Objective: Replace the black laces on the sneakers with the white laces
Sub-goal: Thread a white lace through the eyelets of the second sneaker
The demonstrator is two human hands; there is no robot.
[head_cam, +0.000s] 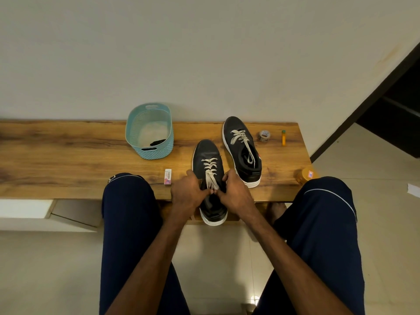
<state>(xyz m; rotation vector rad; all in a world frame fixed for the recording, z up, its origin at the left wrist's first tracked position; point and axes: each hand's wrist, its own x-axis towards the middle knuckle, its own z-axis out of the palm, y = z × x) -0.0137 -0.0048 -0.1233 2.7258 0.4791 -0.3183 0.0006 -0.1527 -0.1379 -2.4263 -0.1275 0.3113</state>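
Two dark sneakers with white soles stand on a wooden bench [68, 155]. The near sneaker [208, 155] overhangs the front edge and carries a white lace [210, 169] through its eyelets. My left hand [189, 192] and my right hand [236, 194] meet over its tongue, each pinching an end of that lace. The far sneaker [238, 133] lies behind and to the right, threaded with another white lace [243, 140] whose ends trail into its opening. A black lace [158, 142] lies inside a teal basket [136, 123].
A small pink-and-white eraser box [167, 176] lies left of my left hand. A tape roll [264, 135] and an orange glue stick [283, 137] sit at the bench's back right. An orange-lidded jar [305, 175] stands at the right end. My knees flank the bench.
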